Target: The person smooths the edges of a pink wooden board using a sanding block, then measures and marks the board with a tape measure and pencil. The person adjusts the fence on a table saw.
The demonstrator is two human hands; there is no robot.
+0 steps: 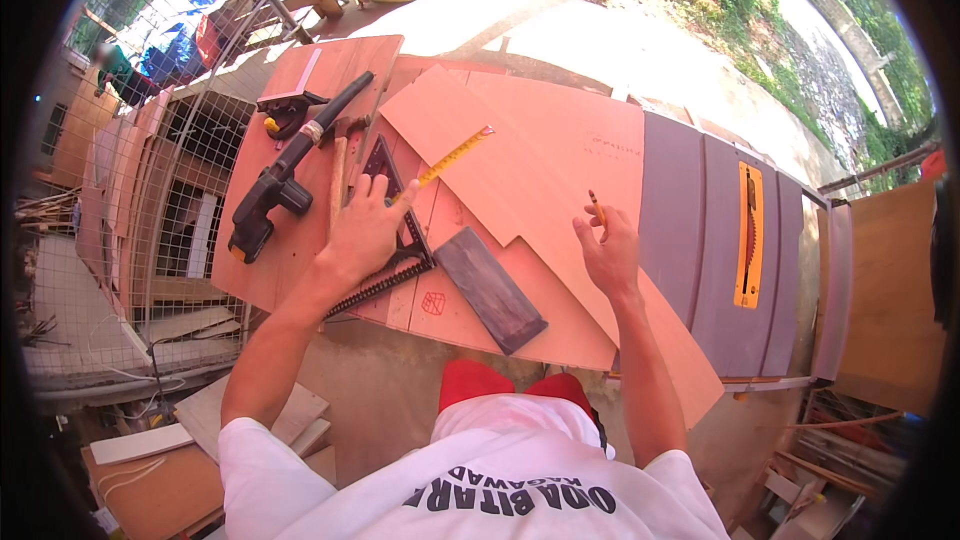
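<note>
My left hand (365, 229) is closed around a tape measure, whose case is mostly hidden under the fingers. Its yellow blade (457, 155) sticks out a short way over a plywood panel (517, 172) with a stepped edge. A pencil (597, 206) is held in my right hand (611, 251), above the right part of that panel. Beneath and beside my left hand lies a black triangular rafter square (416, 240). A hammer (339, 172) with a wooden handle rests just left of it. Nearer to me, a dark rectangular block (491, 291) lies at a slant.
A black cordless blower (274, 195) lies on the worktop's left side, with another tool (289, 109) behind it. At right, a table saw (675, 240) shows its blade in a yellow insert (748, 232). Wire fencing (202, 120) borders the left; a person (124, 79) is beyond it. Boards (150, 480) are stacked lower left.
</note>
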